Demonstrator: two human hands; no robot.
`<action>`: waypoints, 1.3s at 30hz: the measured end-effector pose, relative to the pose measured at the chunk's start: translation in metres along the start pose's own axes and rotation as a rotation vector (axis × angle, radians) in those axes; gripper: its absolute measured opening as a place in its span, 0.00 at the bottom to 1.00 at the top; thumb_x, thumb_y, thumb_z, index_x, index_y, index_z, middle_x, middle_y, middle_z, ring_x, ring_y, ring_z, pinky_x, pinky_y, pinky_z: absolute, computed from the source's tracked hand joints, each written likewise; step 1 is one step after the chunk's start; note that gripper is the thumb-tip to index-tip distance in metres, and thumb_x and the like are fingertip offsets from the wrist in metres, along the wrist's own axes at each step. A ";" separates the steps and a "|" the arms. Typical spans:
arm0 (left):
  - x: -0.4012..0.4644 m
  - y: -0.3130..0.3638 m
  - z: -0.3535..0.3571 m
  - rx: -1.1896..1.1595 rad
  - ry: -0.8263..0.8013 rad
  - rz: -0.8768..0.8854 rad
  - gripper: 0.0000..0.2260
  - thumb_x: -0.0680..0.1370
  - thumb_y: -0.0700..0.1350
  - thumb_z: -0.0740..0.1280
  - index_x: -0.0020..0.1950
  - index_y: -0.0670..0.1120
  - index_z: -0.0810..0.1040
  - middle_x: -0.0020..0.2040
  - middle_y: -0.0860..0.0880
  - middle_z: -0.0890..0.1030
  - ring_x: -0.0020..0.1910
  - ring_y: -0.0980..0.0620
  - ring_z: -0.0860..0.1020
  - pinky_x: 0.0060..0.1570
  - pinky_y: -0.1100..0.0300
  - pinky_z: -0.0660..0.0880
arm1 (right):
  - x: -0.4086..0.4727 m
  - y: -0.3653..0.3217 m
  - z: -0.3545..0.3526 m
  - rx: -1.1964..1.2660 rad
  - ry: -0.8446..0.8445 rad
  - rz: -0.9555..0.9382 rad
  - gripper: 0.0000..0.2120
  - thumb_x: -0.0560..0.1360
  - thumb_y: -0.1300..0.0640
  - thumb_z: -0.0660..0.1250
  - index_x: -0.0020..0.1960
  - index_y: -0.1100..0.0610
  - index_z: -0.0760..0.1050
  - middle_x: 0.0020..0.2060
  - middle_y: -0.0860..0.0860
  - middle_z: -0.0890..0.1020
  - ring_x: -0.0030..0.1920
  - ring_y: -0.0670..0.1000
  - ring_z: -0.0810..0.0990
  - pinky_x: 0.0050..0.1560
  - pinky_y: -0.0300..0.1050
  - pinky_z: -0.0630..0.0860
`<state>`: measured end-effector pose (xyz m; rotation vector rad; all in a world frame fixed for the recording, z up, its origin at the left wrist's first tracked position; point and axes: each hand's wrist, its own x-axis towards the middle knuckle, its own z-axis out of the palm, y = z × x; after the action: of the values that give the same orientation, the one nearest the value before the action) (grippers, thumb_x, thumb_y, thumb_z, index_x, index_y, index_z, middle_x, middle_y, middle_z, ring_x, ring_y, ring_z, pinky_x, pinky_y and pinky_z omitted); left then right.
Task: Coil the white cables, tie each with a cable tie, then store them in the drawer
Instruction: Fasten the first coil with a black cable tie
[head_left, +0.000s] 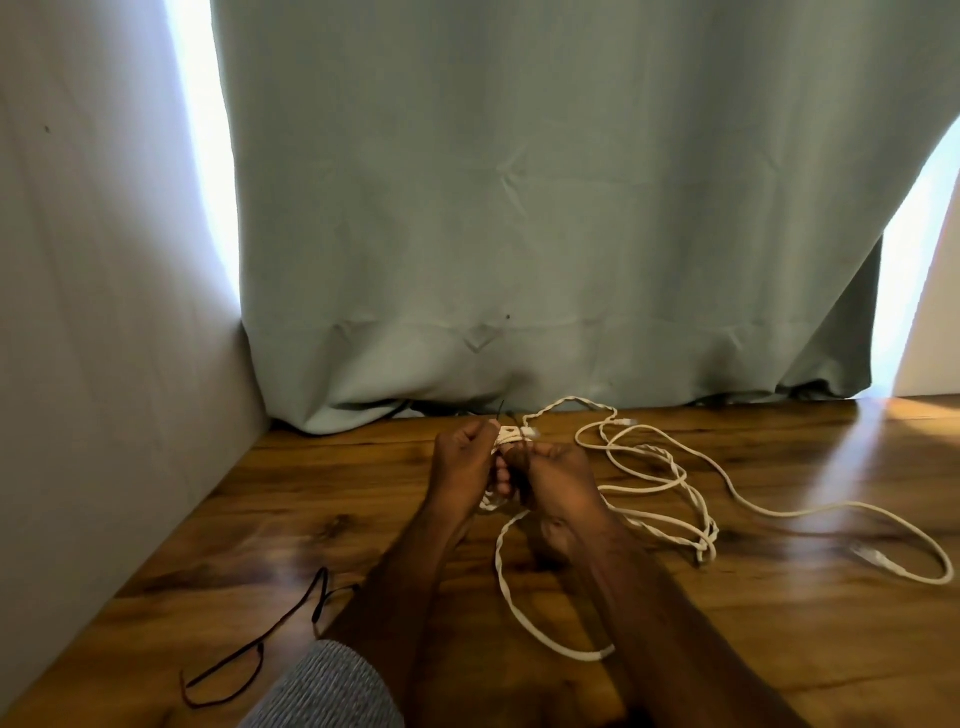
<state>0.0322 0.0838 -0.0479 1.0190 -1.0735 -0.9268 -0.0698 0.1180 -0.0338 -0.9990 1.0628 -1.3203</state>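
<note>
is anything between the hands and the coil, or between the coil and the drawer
Nothing stands between them: the left hand and right hand both grip the coil, with a thin black tie sticking up from it. No drawer is in view, so that path cannot be judged.

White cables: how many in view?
2, as far as I can tell. One coiled white cable gripped between the left hand and right hand; one loose white cable sprawled on the wooden surface to the right. More may be hidden.
</note>
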 end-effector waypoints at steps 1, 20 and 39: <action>0.002 0.000 -0.001 0.017 0.031 0.016 0.12 0.80 0.46 0.65 0.40 0.40 0.81 0.32 0.42 0.79 0.28 0.47 0.76 0.30 0.58 0.74 | -0.001 -0.001 0.000 -0.001 -0.013 0.021 0.05 0.78 0.64 0.70 0.47 0.66 0.84 0.35 0.57 0.84 0.32 0.51 0.82 0.40 0.46 0.81; 0.005 0.001 -0.002 -0.004 0.116 0.038 0.12 0.81 0.42 0.65 0.40 0.39 0.80 0.34 0.46 0.80 0.33 0.51 0.77 0.34 0.60 0.73 | -0.012 -0.010 0.002 -0.107 0.065 0.023 0.08 0.77 0.69 0.66 0.42 0.64 0.83 0.33 0.59 0.81 0.30 0.51 0.78 0.33 0.43 0.80; -0.003 0.004 0.008 -0.026 0.057 0.040 0.11 0.75 0.48 0.66 0.33 0.46 0.79 0.29 0.43 0.76 0.28 0.47 0.72 0.32 0.52 0.70 | -0.015 -0.008 -0.002 -0.125 0.168 -0.259 0.02 0.79 0.63 0.68 0.49 0.60 0.80 0.37 0.58 0.86 0.35 0.54 0.86 0.40 0.51 0.85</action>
<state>0.0238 0.0865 -0.0431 0.9933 -1.0283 -0.8723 -0.0735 0.1333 -0.0266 -1.1648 1.1836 -1.5860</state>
